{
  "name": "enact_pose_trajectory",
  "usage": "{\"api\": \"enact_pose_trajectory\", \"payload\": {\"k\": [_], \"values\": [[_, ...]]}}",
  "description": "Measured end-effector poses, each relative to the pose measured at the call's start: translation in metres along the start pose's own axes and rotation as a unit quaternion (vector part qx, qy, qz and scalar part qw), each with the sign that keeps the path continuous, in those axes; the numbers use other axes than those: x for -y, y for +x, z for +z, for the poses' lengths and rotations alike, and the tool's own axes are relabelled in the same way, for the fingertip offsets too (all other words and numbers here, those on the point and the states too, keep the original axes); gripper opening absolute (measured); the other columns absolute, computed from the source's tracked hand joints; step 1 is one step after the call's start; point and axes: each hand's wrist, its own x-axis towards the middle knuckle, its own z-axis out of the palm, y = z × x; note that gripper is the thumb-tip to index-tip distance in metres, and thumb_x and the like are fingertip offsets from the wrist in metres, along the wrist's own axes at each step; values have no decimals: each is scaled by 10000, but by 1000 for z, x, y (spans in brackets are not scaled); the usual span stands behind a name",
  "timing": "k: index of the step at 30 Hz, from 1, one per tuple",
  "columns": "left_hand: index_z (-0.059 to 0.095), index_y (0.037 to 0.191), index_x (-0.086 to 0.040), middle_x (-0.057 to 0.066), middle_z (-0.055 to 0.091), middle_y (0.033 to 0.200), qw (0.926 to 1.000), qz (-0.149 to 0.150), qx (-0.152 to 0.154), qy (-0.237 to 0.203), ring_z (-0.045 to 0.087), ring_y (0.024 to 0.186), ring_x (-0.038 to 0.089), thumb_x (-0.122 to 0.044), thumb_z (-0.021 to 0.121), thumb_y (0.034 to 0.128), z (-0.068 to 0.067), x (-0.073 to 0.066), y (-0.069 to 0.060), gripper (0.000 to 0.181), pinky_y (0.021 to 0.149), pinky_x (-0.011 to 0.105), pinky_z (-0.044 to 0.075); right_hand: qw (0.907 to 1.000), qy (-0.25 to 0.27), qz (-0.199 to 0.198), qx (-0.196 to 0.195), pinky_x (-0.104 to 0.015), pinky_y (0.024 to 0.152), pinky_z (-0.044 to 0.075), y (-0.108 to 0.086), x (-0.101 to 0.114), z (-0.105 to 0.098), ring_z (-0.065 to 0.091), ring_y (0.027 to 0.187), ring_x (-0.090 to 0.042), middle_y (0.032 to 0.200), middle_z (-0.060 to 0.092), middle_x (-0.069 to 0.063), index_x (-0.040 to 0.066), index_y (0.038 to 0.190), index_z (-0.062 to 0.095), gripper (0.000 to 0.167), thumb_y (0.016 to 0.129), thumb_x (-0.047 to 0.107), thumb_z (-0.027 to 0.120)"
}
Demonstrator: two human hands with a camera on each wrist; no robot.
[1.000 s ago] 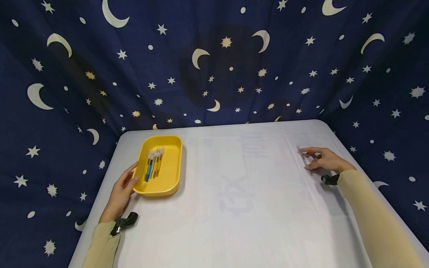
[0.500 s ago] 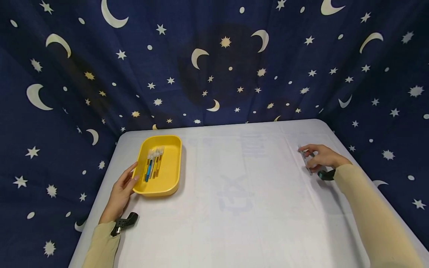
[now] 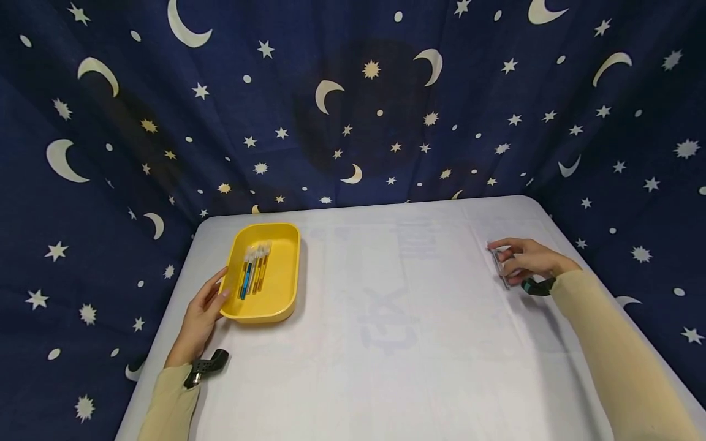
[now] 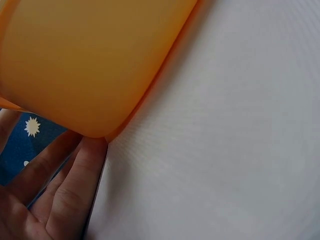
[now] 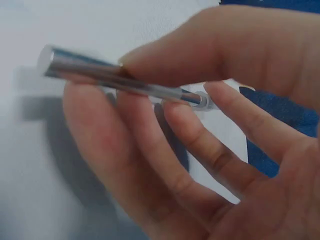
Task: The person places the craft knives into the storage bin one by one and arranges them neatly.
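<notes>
Toward the table's right side, my right hand [image 3: 529, 260] pinches a slim silver pen [image 3: 501, 269] between thumb and fingertips. Seen from the right wrist, the pen [image 5: 90, 70] has a flat metallic end at the left and a clear piece at the far end. My left hand [image 3: 201, 312] touches the left side of a yellow tray [image 3: 281, 300], its fingers fairly straight. The left wrist view shows the fingers [image 4: 75, 190] against the tray's corner [image 4: 95, 120]. Inside the tray lie several slim pens [image 3: 255, 272], gold, blue and silver, with whitish clear ends.
A white cloth [image 3: 386, 380] with faint creases and marks covers the table. Dark blue curtains [image 3: 375, 165] with moons and stars hang close behind it and along both sides. A black camera mount sits on each wrist.
My right hand's fingers have drawn in closer around the silver pen, and hand and pen have shifted slightly left. The left hand and the tray stay in place.
</notes>
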Motion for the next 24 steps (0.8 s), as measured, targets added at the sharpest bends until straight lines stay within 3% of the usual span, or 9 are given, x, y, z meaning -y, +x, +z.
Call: {"api": "enact_pose_trajectory", "payload": {"k": [11, 18, 24], "values": [[318, 1747, -272, 284, 330, 1677, 9999, 87, 2, 100, 429, 1442, 404, -376, 565, 1164, 0, -1, 0, 642, 887, 105, 523, 9962, 526, -684, -155, -450, 825, 658, -8, 8, 17, 733, 919, -267, 1317, 487, -248, -22, 1645, 406, 792, 949, -19, 784], [310, 1750, -277, 288, 294, 1700, 9999, 53, 8, 105, 399, 1479, 437, -375, 567, 1163, -2, 0, 0, 648, 880, 95, 516, 9910, 759, -1098, -55, -475, 843, 650, -11, 38, 40, 736, 937, -280, 1386, 453, -278, 42, 1649, 432, 795, 946, -13, 800], [317, 1748, -272, 271, 329, 1671, 9999, 69, -31, 92, 435, 1415, 377, -375, 570, 1162, -1, 1, 1, 646, 885, 110, 529, 9852, 967, -1397, 221, -490, 830, 652, -9, 62, 64, 745, 923, -305, 1369, 455, -260, 85, 1622, 481, 750, 948, -31, 790]]}}
